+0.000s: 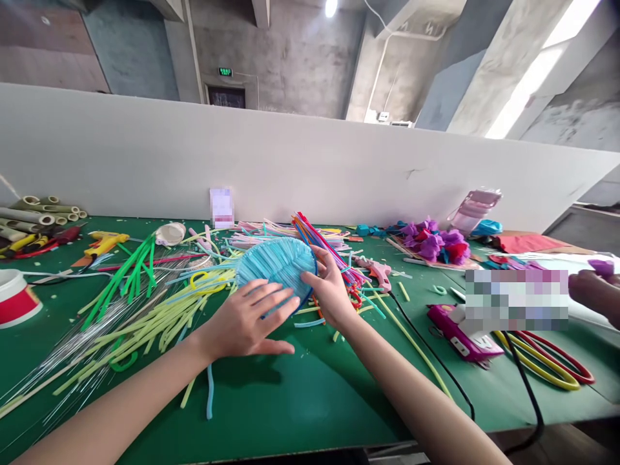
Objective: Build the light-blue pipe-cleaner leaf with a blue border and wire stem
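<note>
A round light-blue disc (278, 268), apparently faced with rows of fuzzy pipe cleaners and edged in dark blue, is held up tilted above the table. My right hand (332, 287) grips its right edge, thumb on the face and the other fingers partly hidden behind. Across the lower left of the disc lies my left hand (252, 320), fingers stretched out and spread, the fingertips at its face. Behind the disc is a bundle of red, blue and purple pipe cleaners (334, 252). Pale yellow-green pipe cleaners (159, 323) spread out left of my hands.
A pink glue gun (380, 274) with a black cord lies to the right, a yellow glue gun (104, 243) to the left. A paper cup (18, 300) stands at the left edge. Purple flowers (431, 242) lie at the back right. Another person's hand (598, 294) is at far right.
</note>
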Demonstrator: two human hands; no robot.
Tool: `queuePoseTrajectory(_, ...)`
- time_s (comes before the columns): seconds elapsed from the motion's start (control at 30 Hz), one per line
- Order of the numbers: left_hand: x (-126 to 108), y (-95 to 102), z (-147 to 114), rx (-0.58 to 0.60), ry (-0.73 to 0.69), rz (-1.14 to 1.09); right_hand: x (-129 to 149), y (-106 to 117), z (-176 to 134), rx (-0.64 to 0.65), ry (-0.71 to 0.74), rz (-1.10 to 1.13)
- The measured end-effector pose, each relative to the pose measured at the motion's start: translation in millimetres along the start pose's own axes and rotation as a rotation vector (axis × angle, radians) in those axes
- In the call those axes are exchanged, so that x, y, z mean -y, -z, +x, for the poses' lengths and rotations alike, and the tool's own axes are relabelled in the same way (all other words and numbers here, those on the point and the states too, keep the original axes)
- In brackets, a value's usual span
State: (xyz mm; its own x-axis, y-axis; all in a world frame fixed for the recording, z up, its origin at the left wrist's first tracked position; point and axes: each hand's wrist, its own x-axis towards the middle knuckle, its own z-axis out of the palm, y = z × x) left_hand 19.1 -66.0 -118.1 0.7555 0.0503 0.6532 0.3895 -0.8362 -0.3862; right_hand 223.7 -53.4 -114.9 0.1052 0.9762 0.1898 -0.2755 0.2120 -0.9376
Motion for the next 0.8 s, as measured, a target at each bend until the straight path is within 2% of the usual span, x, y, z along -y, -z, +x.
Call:
queuePoseTrajectory(0.07, 5.2, 5.5, 9.1, -0.068, 0.191, -0.055, 13.7, 1.9, 4.7, 0.057, 0.093, -0.052)
queuePoseTrajectory(0.17, 22.3, 20.3, 30.5, -0.243, 0.513, -0.089, 41.3, -1.6, 10.0, 0.122, 0.203, -0.125)
queuePoseTrajectory(0.23, 38.3, 33.5, 47.2, -0.311, 0.655, -0.162, 61.6, -8.5, 12.9, 0.142, 0.263, -0.173)
queuePoseTrajectory(0.37, 69.3, 62.0, 76.4, -0.380, 0.878, -0.524, 96.4, -27.1, 19.4, 0.212, 0.377, -0.255)
queuePoseTrajectory(0.4, 75.1, 68.1, 81.9, -0.392, 0.904, -0.647, 102.9, -31.3, 21.3, 0.225, 0.401, -0.268)
queuePoseTrajectory(0.5, 86.6, 80.4, 93.2, -0.536, 0.921, -0.854, 116.7, -41.2, 25.8, 0.234, 0.474, -0.302)
queuePoseTrajectory(0.67, 92.5, 80.6, 98.8, -0.747, 0.903, -0.963, 124.1, -50.1, 25.7, 0.181, 0.632, -0.453)
queuePoseTrajectory(0.8, 91.2, 78.7, 98.3, -0.875, 0.893, -0.973, 121.9, -52.4, 23.1, 0.211, 0.702, -0.562)
